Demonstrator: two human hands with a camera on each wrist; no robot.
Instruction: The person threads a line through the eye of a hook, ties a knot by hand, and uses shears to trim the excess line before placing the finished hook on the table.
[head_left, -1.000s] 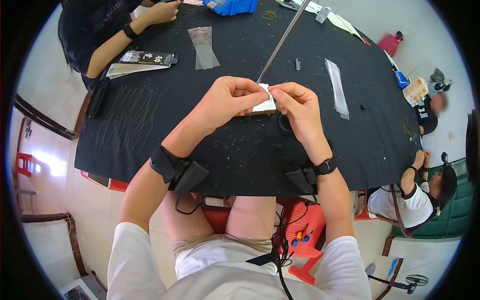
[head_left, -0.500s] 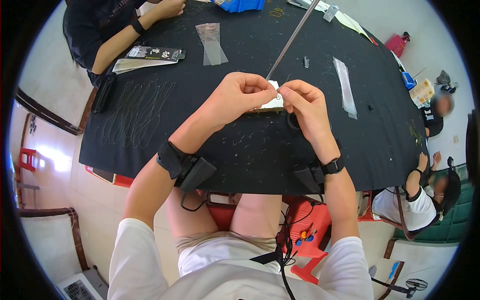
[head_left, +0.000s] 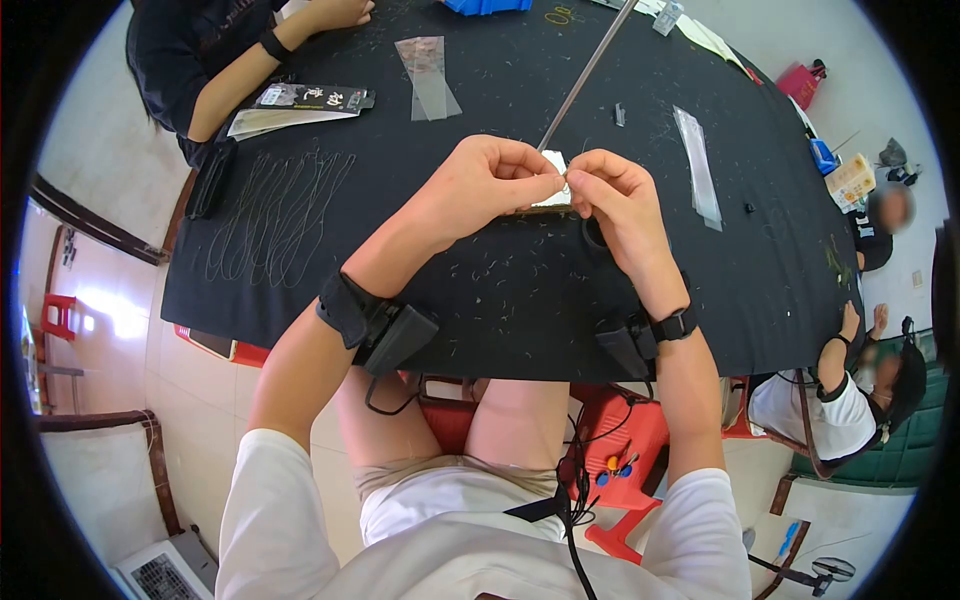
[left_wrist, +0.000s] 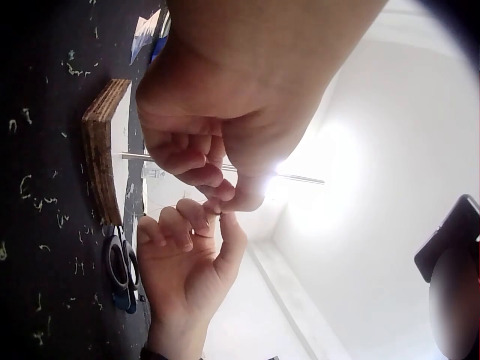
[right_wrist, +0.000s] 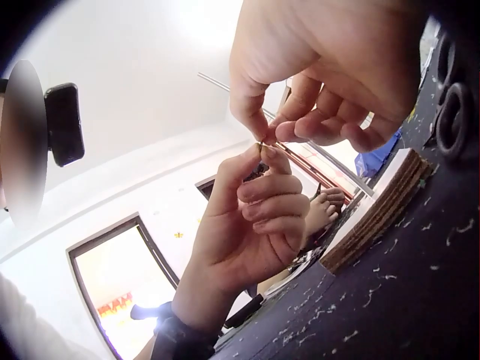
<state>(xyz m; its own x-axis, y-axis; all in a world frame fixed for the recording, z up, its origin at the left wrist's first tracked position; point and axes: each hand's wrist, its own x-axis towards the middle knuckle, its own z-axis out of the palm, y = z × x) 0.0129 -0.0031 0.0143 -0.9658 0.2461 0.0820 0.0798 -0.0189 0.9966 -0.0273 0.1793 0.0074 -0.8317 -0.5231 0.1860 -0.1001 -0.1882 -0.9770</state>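
My left hand (head_left: 488, 192) and right hand (head_left: 622, 208) meet fingertip to fingertip above a small white-topped board (head_left: 553, 198). Between them, in the right wrist view, a tiny thin piece (right_wrist: 261, 147) is pinched by thumb and finger of each hand; its full shape is hidden. A slim metal rod (head_left: 588, 84) rises from the board, just beyond the fingers. Layered brown edges of the board (left_wrist: 100, 169) show in the left wrist view. Black-handled scissors (left_wrist: 118, 261) lie beside it.
Long thin strands (head_left: 270, 220) lie on the black tabletop (head_left: 480, 335) at left, with clear sleeves (head_left: 697, 170) at right and packaging (head_left: 310, 98) at upper left. Small clippings are scattered near the board. Other people sit around the table.
The head view has shifted, so the table sits a little higher and further right in it. Both hands stay together over the board, fingertips still pinching.
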